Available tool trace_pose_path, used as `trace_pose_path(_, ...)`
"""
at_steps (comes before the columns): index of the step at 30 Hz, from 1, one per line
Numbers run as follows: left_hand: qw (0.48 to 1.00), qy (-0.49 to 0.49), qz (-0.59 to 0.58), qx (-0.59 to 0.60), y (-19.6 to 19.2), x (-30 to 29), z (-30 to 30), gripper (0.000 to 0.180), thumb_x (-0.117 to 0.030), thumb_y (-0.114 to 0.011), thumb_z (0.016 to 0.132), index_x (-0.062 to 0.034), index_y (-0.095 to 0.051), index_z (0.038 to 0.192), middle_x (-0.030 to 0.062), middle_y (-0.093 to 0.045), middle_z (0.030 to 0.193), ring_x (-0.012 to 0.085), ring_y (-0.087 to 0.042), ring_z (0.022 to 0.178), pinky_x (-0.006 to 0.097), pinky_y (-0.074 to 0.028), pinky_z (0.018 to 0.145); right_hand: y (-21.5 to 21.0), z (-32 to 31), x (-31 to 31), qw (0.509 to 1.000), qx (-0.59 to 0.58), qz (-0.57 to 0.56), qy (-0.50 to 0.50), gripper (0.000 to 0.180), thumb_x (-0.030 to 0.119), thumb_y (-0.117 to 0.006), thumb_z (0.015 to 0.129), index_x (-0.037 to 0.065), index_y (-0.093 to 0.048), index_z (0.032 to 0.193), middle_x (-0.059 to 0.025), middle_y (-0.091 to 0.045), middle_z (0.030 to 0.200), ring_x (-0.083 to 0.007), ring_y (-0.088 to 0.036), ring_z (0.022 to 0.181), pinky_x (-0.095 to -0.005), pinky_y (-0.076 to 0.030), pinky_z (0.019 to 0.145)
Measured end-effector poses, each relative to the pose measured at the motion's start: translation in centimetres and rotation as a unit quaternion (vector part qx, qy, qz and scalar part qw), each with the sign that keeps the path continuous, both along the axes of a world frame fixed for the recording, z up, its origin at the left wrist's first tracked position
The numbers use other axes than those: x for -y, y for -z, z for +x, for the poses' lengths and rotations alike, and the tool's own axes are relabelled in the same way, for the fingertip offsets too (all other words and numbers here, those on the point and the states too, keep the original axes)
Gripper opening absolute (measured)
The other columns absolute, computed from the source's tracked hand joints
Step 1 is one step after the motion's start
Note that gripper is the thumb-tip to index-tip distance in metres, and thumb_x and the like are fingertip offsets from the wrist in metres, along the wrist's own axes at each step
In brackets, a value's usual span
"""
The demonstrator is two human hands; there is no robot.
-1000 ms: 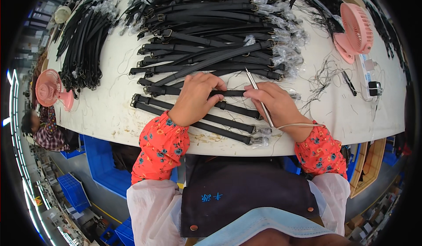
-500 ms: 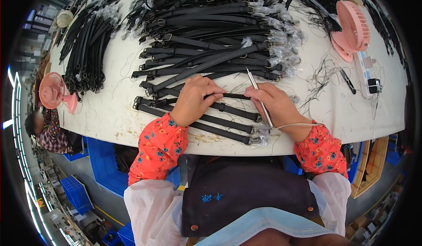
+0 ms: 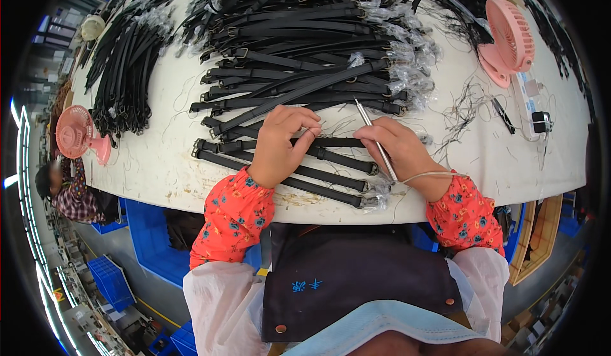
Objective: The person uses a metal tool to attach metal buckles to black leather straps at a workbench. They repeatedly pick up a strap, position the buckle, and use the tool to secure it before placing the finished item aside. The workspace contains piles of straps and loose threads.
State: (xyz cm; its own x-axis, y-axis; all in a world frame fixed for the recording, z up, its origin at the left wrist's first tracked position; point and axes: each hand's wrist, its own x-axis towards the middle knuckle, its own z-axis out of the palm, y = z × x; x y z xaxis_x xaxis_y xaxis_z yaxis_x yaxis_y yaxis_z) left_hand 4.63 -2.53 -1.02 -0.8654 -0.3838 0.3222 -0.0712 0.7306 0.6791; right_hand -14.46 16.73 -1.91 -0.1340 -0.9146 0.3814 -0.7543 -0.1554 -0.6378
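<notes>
My right hand [image 3: 398,147] is closed around a slim silver pen-like tool [image 3: 365,115] with a pale cord at its rear end and a thin tip pointing up and away. The fingertips of that hand touch the right end of a black strap [image 3: 340,142]. My left hand [image 3: 280,145] is above the strap's left part, thumb and forefinger pinched together; what they hold is too small to make out. Fine loose threads show beside those fingertips. Nearer me lie several black buckled straps [image 3: 318,189], some with clear plastic wrap at the buckle end.
A heap of black straps [image 3: 305,28] covers the table's far middle, and a strap bundle [image 3: 127,79] lies at left. Pink fans stand at right [image 3: 509,34] and left [image 3: 75,130]. At right are thread scraps [image 3: 461,111], a black pen-shaped item [image 3: 503,117] and a power strip [image 3: 527,104].
My left hand has shifted slightly, its fingertips rising off the strap into a pinch. The strap now lies a little lower and flatter. My right hand keeps the tool almost in place.
</notes>
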Motion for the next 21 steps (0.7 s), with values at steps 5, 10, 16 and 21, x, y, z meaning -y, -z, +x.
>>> trace_pose_path(5,0.939,0.053,0.338,-0.046,0.6,-1.7,-0.6,0.005,-0.007,-0.057,0.104,-0.0021,-0.057,0.107,0.0084,-0.073,0.098,0.0065,-0.060,0.080,0.021,-0.047,0.072,0.0,0.1,0.2,1.000,0.009,-0.005,0.004,0.021,0.003,-0.067,0.092,0.010,-0.067,0.111,-0.0126,-0.062,0.092,-0.0347,-0.064,0.084,-0.0424,-0.053,0.070)
trace_pose_path(10,0.956,0.053,0.288,0.032,0.3,-1.9,-0.9,0.001,-0.002,-0.050,0.105,-0.0018,-0.051,0.106,0.0032,-0.062,0.081,0.0070,-0.052,0.069,0.022,-0.044,0.064,0.0,0.0,0.1,1.000,0.013,0.003,0.002,0.020,0.003,-0.067,0.092,0.009,-0.067,0.111,-0.0128,-0.062,0.092,-0.0346,-0.063,0.084,-0.0426,-0.053,0.070)
trace_pose_path(16,0.963,0.032,0.265,0.031,0.5,-1.8,-0.8,0.002,-0.001,-0.050,0.104,-0.0022,-0.052,0.104,0.0004,-0.056,0.076,0.0065,-0.050,0.068,0.022,-0.043,0.063,-0.2,0.1,0.3,1.000,0.021,-0.003,-0.002,0.019,0.004,-0.067,0.093,0.008,-0.067,0.111,-0.0129,-0.063,0.093,-0.0345,-0.063,0.085,-0.0424,-0.053,0.071)
trace_pose_path(21,0.981,-0.036,0.188,-0.002,-0.4,-1.1,-0.6,0.002,-0.004,-0.053,0.103,-0.0039,-0.055,0.102,-0.0003,-0.056,0.076,0.0067,-0.052,0.067,0.023,-0.043,0.062,0.2,-0.2,0.1,1.000,0.005,-0.003,0.005,0.019,0.003,-0.067,0.093,0.008,-0.066,0.111,-0.0131,-0.064,0.095,-0.0349,-0.064,0.084,-0.0425,-0.053,0.071)
